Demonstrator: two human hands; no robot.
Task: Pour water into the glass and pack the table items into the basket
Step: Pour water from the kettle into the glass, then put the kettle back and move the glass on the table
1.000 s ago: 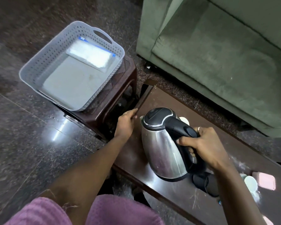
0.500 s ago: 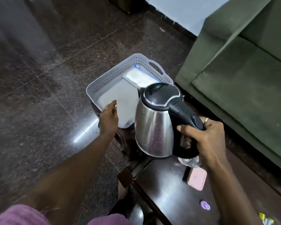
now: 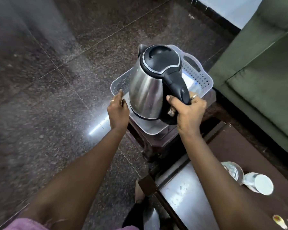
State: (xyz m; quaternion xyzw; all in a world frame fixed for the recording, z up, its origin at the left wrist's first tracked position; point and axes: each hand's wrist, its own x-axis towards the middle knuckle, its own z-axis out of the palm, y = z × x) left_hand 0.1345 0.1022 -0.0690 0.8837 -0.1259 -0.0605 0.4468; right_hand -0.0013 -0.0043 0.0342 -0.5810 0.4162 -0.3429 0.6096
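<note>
Two bare hands meet at a pale grey perforated plastic basket [image 3: 198,77] standing on a dark brown stool [image 3: 150,143]. On one side, the right hand [image 3: 188,112] has fingers and thumb wrapped tightly round the black handle of a stainless-steel electric kettle with a black lid [image 3: 145,92]. The kettle hangs tilted just beyond and left of this grip, over the basket's interior, spout pointing away. Its body hides the underside, so contact with the basket floor cannot be judged. Left of the grip, the left hand [image 3: 118,112] lies at the basket's near rim with one finger on the edge. Its other fingers are masked by the kettle's base, so it cannot be told whether this hand clasps the rim or merely rests there. Just beyond the grip, a pale packet with a blue edge [image 3: 192,83] lies in the basket, mostly covered by the handle. Nearer the wearer than the grip, on a dark brown glossy table [image 3: 249,146], stands a clear glass [image 3: 234,170], partly hidden by the right forearm; its contents are hard to make out. A white-capped container [image 3: 263,184] lies just beside it, too blurred to identify. A small wrapper [image 3: 278,220] is cut off near the frame's corner. To the right of the grip, a green upholstered sofa [image 3: 264,72] is cropped by the edge.
</note>
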